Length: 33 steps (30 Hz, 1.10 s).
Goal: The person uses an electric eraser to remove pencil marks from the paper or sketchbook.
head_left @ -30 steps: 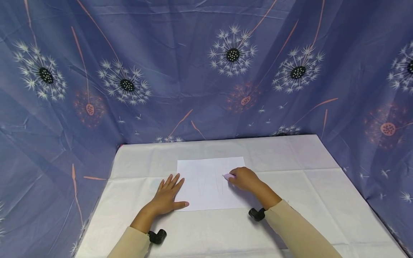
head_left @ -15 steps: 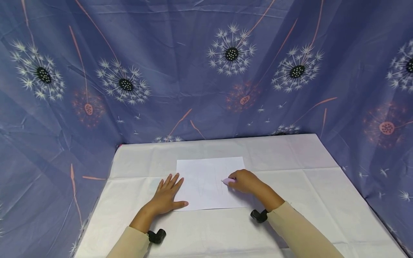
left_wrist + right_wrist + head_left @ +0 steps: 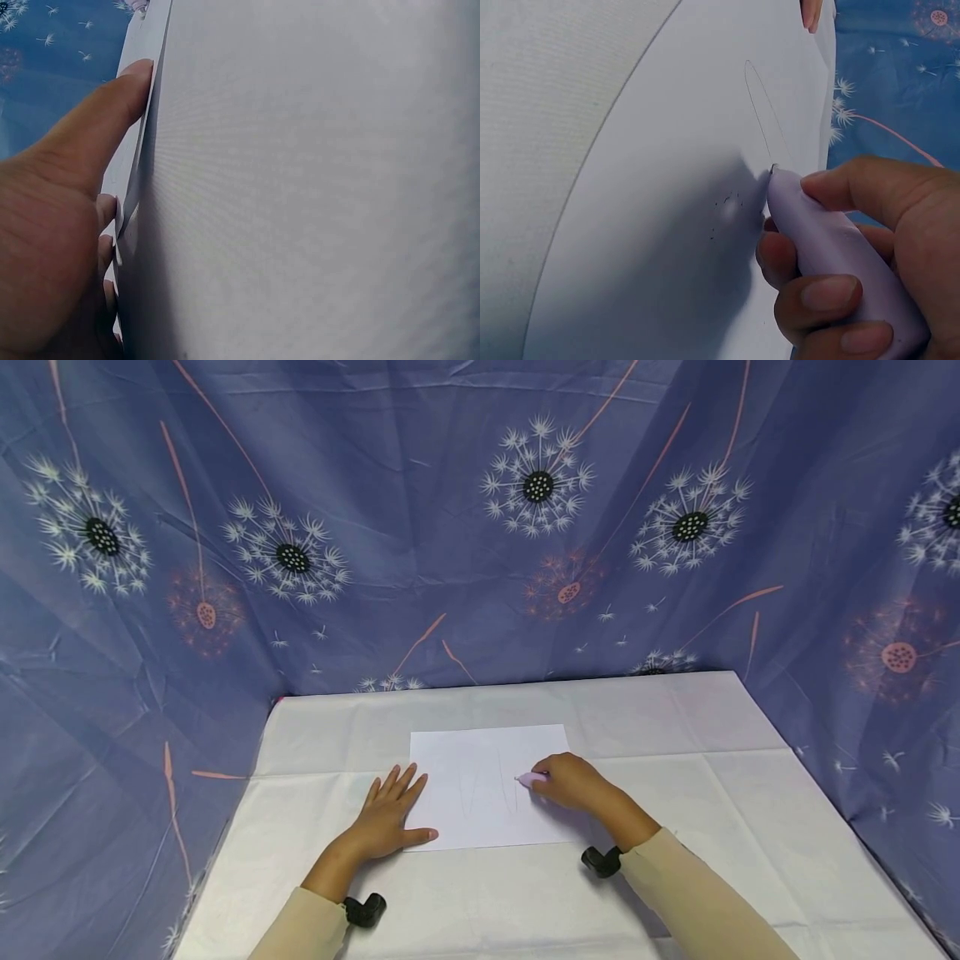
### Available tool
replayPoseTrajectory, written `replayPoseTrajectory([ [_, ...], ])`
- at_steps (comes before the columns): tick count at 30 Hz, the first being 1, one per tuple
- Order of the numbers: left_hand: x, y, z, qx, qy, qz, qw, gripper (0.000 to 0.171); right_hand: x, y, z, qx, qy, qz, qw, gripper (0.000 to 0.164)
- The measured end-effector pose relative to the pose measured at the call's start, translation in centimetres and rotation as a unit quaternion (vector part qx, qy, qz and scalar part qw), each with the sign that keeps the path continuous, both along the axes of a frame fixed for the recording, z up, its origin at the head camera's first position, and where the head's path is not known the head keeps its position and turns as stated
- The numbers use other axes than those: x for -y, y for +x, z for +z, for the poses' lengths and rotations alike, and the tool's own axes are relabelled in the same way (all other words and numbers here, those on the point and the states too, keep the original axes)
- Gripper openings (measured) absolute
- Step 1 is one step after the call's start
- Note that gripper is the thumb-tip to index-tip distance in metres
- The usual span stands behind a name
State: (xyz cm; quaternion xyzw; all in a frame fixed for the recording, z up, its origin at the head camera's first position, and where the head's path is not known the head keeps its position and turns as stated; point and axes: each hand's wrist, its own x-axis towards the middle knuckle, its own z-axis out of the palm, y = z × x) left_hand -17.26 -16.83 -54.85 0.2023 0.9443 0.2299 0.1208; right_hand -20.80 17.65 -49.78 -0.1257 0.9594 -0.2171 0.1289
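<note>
A white sheet of paper (image 3: 442, 752) lies on the white-covered table, with thin, faint V-shaped lines on it. My left hand (image 3: 386, 820) rests with spread fingers over the paper's left edge, its thumb (image 3: 112, 105) along the near side. My right hand (image 3: 572, 779) grips a lilac craft knife (image 3: 821, 236), thumb on top and fingers curled beneath. The knife's small metal tip (image 3: 774, 169) is right at the paper, at the end of one side of a narrow loop line. Several dark specks (image 3: 727, 201) show on the sheet beside the hand's shadow.
The table (image 3: 675, 810) wears a creased white cloth. Behind and at both sides hangs a blue curtain (image 3: 420, 527) printed with dandelions. A black wrist camera (image 3: 365, 910) sits at the left wrist, another (image 3: 602, 862) at the right.
The right hand with the craft knife has shifted slightly toward the person from its place a second ago, then barely moved. My left hand keeps its place on the paper.
</note>
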Motion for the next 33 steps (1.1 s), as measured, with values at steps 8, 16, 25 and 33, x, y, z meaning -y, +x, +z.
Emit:
replayPoseTrajectory([
  [8,0.22,0.2,-0.58,-0.029,0.04,-0.007,0.9987,0.099,0.04,-0.28,-0.05,-0.005,0.015,-0.007,1.0,0.029],
  [16,0.25,0.26,-0.52,-0.029,0.039,-0.003,0.9988,0.098,0.05,0.01,0.08,0.012,0.019,0.006,1.0,0.03],
  [25,0.11,0.13,0.06,-0.008,0.008,0.001,0.9999,0.098,0.1,0.07,-0.07,-0.007,0.018,0.009,1.0,0.028],
  [33,0.13,0.27,0.01,-0.012,0.009,-0.001,0.9999,0.097,0.09,-0.05,-0.16,-0.022,0.018,0.008,1.0,0.029],
])
